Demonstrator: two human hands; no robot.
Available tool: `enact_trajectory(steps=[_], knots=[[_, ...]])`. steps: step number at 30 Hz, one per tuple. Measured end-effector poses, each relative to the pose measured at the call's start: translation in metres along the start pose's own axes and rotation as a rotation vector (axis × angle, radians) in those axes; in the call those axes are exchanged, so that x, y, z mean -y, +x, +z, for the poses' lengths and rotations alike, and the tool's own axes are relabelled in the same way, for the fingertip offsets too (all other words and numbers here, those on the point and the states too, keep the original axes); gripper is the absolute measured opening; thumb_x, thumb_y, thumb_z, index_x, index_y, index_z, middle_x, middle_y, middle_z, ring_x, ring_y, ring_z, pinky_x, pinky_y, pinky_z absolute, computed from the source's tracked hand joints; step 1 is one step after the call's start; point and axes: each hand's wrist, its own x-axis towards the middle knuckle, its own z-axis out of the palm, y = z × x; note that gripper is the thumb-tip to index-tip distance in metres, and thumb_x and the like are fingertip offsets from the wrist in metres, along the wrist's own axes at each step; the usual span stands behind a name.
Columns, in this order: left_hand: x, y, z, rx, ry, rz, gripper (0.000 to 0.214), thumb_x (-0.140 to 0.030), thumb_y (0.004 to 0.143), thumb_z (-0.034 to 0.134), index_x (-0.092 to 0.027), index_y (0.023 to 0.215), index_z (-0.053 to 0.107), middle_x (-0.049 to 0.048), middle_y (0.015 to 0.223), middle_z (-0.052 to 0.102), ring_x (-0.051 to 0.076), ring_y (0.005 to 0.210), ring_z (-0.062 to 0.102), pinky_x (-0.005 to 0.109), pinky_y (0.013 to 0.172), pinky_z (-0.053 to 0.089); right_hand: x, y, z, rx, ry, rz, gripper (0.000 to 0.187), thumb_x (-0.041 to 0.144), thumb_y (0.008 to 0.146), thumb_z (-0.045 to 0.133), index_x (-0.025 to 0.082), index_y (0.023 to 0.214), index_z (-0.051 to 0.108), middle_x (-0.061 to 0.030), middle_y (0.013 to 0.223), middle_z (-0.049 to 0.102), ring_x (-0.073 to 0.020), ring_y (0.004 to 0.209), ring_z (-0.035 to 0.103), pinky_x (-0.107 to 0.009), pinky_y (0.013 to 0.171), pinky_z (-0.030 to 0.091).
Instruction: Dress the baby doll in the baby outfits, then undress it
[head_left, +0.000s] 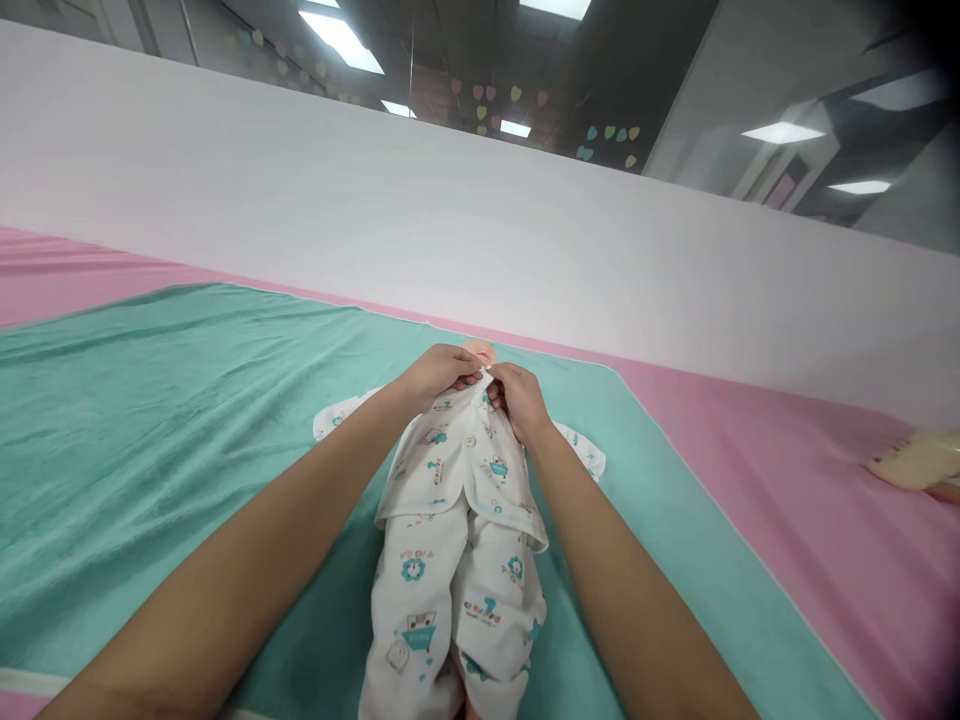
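A doll [480,350] lies on its back, dressed in a white printed pajama top [427,455] and matching pants [416,600]. My left hand [448,372] is closed in a pinch at the top's collar, just below the doll's chin. From the other side, my right hand [517,395] pinches the collar's opposite front edge, close to my left fingertips. Lower on the front, a round button [470,440] shows at the meeting edges. The sleeves stretch out to both sides. My hands hide the collar's finer details and most of the doll's head is out of sight.
Beneath the doll spreads a teal blanket [225,420] with wrinkles at the left, over a pink sheet [750,450]. A white wall [450,220] rises behind, with glass panels above it. At the right edge lies a pale, foot-like shape [915,460].
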Motion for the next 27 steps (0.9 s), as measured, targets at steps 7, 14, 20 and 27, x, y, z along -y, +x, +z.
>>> enact_trajectory(steps=[7, 14, 20, 27], knots=[[0.006, 0.003, -0.002, 0.000, 0.026, 0.039, 0.009, -0.021, 0.069, 0.066, -0.013, 0.068, 0.063, 0.0019, 0.065, 0.060, 0.008, 0.060, 0.053, 0.021, 0.060, 0.043, -0.005, 0.002, -0.001, -0.005, 0.035, 0.010, 0.015, 0.031, 0.068, 0.057, 0.017, 0.063, 0.058, 0.0011, 0.056, 0.054, -0.0074, 0.045, 0.044, -0.020, 0.041, 0.035], [-0.001, -0.004, 0.003, -0.038, 0.142, 0.046, 0.007, -0.017, 0.069, 0.063, -0.014, 0.064, 0.060, 0.0007, 0.061, 0.058, 0.009, 0.058, 0.053, 0.020, 0.057, 0.042, -0.004, 0.000, -0.001, 0.000, 0.059, 0.011, 0.014, 0.031, 0.067, 0.059, 0.017, 0.064, 0.060, 0.0017, 0.056, 0.055, -0.0071, 0.045, 0.043, -0.021, 0.041, 0.034], [0.001, -0.003, 0.002, -0.041, 0.158, 0.058, 0.006, -0.016, 0.068, 0.063, -0.013, 0.064, 0.061, 0.0016, 0.060, 0.058, 0.009, 0.057, 0.053, 0.020, 0.056, 0.042, -0.002, 0.001, -0.007, 0.077, 0.101, 0.066, 0.012, 0.028, 0.065, 0.061, 0.015, 0.064, 0.062, 0.0009, 0.058, 0.056, -0.0061, 0.045, 0.043, -0.020, 0.041, 0.034], [0.004, 0.000, 0.000, -0.047, 0.186, 0.053, 0.004, -0.017, 0.067, 0.062, -0.013, 0.066, 0.063, 0.0027, 0.062, 0.060, 0.009, 0.056, 0.053, 0.021, 0.058, 0.044, -0.001, -0.001, -0.010, 0.156, 0.042, 0.054, 0.016, 0.028, 0.065, 0.069, 0.015, 0.071, 0.061, 0.0050, 0.052, 0.049, -0.0040, 0.043, 0.038, -0.017, 0.041, 0.030]])
